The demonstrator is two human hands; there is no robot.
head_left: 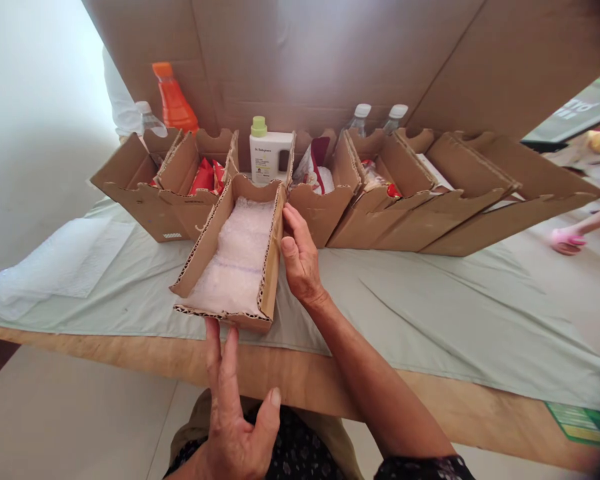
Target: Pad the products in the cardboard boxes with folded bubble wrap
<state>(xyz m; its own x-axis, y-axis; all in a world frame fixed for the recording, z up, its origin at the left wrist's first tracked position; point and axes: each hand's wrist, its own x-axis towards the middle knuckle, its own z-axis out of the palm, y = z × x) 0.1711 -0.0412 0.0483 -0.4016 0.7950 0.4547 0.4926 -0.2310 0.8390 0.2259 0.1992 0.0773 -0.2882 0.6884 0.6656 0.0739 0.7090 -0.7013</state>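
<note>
An open cardboard box (271, 273) sits near the table's front edge, its far end among a row of similar boxes. Bubble wrap (240, 260) fills its inside, and whatever may be under the wrap is hidden. My right hand (300, 257) lies along the box's right wall with the fingers stretched out and touching it. At the near end, my left hand (237, 400) has its fingers extended against the front wall and its thumb spread away. Neither hand is closed round anything.
Behind stand cardboard boxes (380, 217) with red packets (205, 177) and other goods. A white bottle with a green cap (267, 157), an orange bottle (175, 100) and clear bottles (360, 120) rise behind them. Bubble wrap sheets (65, 260) lie left on the green cloth (405, 300).
</note>
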